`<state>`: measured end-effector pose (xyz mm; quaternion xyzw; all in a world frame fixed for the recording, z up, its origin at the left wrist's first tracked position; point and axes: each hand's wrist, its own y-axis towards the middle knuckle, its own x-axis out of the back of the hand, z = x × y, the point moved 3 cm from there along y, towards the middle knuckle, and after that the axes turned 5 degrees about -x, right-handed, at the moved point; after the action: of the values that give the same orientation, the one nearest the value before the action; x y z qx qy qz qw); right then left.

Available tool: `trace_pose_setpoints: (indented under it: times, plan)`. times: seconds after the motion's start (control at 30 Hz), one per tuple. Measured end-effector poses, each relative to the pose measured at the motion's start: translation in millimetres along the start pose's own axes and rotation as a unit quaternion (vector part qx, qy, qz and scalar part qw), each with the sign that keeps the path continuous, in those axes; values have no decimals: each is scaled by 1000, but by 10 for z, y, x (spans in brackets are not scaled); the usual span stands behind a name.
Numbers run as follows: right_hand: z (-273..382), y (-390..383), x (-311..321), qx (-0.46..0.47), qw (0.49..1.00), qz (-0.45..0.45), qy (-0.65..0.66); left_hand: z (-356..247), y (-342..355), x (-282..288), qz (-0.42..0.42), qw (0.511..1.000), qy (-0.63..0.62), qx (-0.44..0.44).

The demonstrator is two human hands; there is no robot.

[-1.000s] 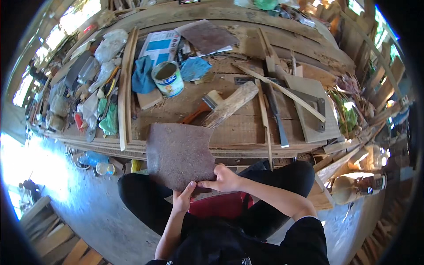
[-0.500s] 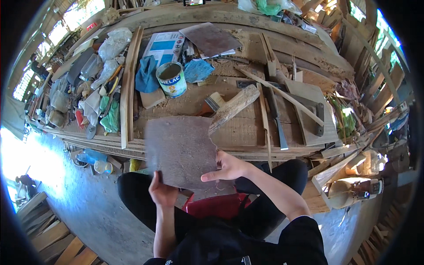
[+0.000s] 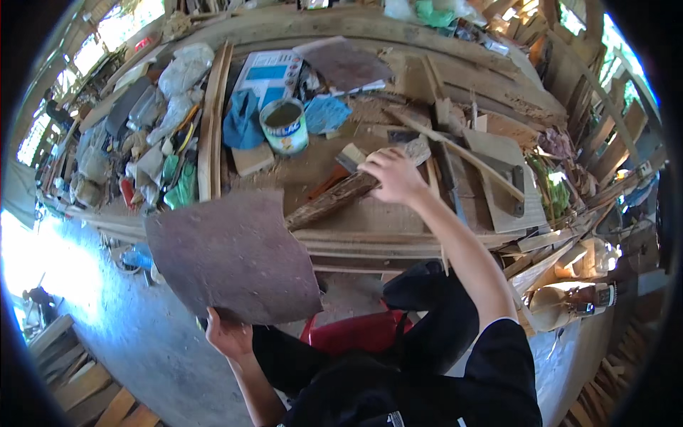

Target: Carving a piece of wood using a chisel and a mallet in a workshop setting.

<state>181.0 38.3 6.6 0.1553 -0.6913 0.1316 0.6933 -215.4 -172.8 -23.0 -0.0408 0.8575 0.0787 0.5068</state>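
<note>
My left hand [image 3: 229, 336] grips the lower edge of a large brown sheet of sandpaper [image 3: 235, 260], its thumb on top and fingers underneath. The sheet has an uneven outline and pale specks on it, and it hangs tilted in front of the bench. Over the bench, my right hand [image 3: 395, 176] is closed from above around a rough, bark-edged piece of wood [image 3: 334, 201] lying slantwise. Its fingers curl over the far side of the wood. Behind the wood lies a flat paintbrush [image 3: 348, 158], partly covered. A chisel [image 3: 452, 188] rests to the right, partly hidden by my forearm.
On the workbench [image 3: 356, 245] stand a tin can [image 3: 284, 127], a blue cloth [image 3: 242, 121] and another brown sheet [image 3: 345, 62]. A long thin stick [image 3: 462, 156] crosses a board [image 3: 498, 188] on the right. Bags and tools crowd the left; a red stool [image 3: 359, 333] is beneath me.
My right hand has let go of the sandpaper and reached forward onto the piece of wood, which has turned and shifted. My left hand has carried the sheet left and tilted it.
</note>
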Motion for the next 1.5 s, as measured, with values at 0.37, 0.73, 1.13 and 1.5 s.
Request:
trace_pose_setpoints:
  times: [0.37,0.73,1.13,1.5]
  plan:
    - [-187,750,-64,-63,981,-176,50,938,40,-322,-62,987,91,120]
    - [-1002,-858,340,-293,867,-290,279,1889,238,-503,-193,924,276,183]
    - [-1387,-980,34,-455,870,0,191,2135,153,-333,62,864,358,348]
    - [-1091,-968,685,-71,423,-224,875,2005,31,-622,144,837,463,254]
